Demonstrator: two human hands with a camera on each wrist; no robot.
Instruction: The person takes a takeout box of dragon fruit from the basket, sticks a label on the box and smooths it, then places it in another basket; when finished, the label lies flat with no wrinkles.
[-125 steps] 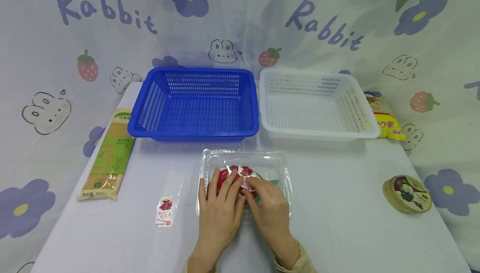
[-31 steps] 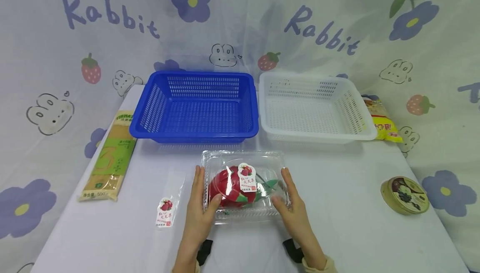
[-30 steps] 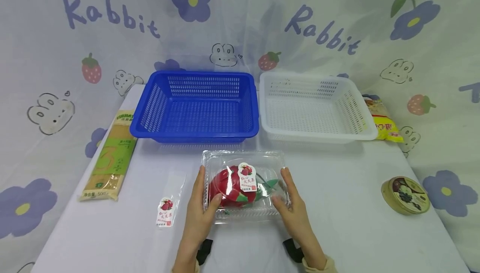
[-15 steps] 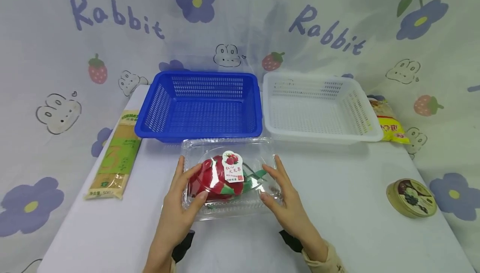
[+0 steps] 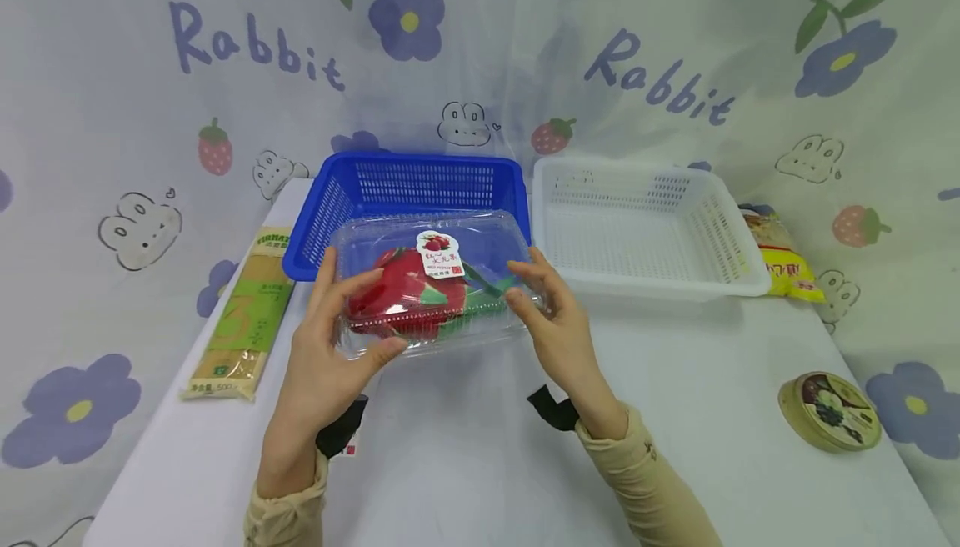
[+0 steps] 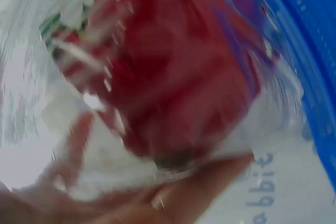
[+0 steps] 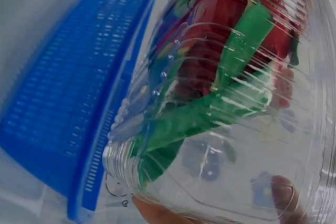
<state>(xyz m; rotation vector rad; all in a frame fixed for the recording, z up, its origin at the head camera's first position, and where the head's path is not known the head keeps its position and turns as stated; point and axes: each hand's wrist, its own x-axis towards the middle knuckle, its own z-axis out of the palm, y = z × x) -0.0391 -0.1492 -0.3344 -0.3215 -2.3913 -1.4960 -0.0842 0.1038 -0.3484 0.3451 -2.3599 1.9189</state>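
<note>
Gripping from either side, the left hand and the right hand hold a clear plastic box up off the bench, each with fingers curled over the lid and thumb tucked under the base; neither hand is spread wide, both are clamped on the box ends. Inside the box lies a red dragon fruit with green tips, and a small printed label sticks to the lid above it. From the left wrist view the fruit shows as a red blur through the plastic with a thumb beneath; from the right wrist view the ribbed box wall fills the frame beside the blue basket. Beige sleeves cover both wrists. On the bench to the left lies a long spaghetti pack, and to the right a round tin. Just behind the lifted box stands the blue basket, with a white basket beside it on the right and a yellow packet past that. Behind everything hangs a pale cloth printed with flowers, strawberries and the word Rabbit.
</note>
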